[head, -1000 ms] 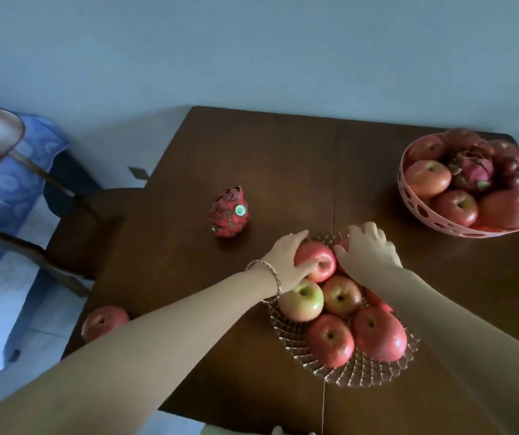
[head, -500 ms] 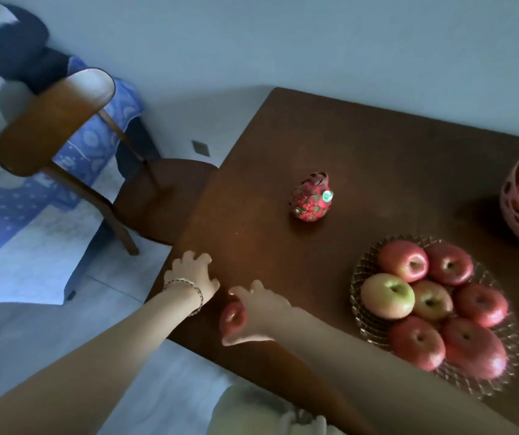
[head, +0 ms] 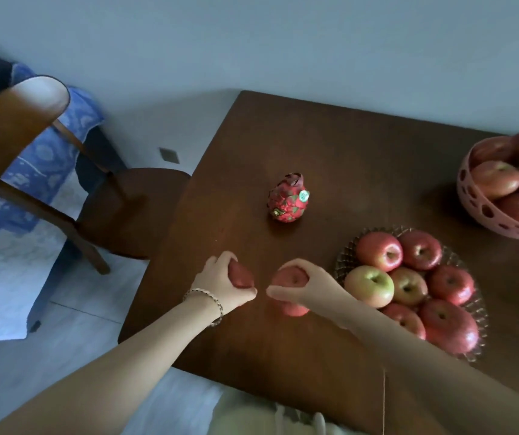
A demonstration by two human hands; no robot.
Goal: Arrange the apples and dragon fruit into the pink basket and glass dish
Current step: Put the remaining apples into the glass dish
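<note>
Head camera: a moment ago the left hand (head: 220, 285) was flat and held nothing, and the right hand (head: 311, 285) lay over one apple at the near edge of the bench (head: 361, 171); now both hands have fruit. The left fingers (head: 223, 259) are curled round a red apple (head: 241, 276); the right fingers and thumb are wrapped round the other apple (head: 292, 276); the two hands sit side by side, close together, just left of the glass dish (head: 344, 249). I cannot tell if the apples are lifted off the wood or touching it.

The dish has seven apples (head: 379, 251) in it, the same as before; the pink basket (head: 471, 199) at the far right is piled with fruit too, partly cut off by the picture's edge; the dragon fruit (head: 286, 199) stands alone further back and has not moved.

So I think two more apples are ready to go in; the dish is nearest; after that only the dragon fruit is left out.
</note>
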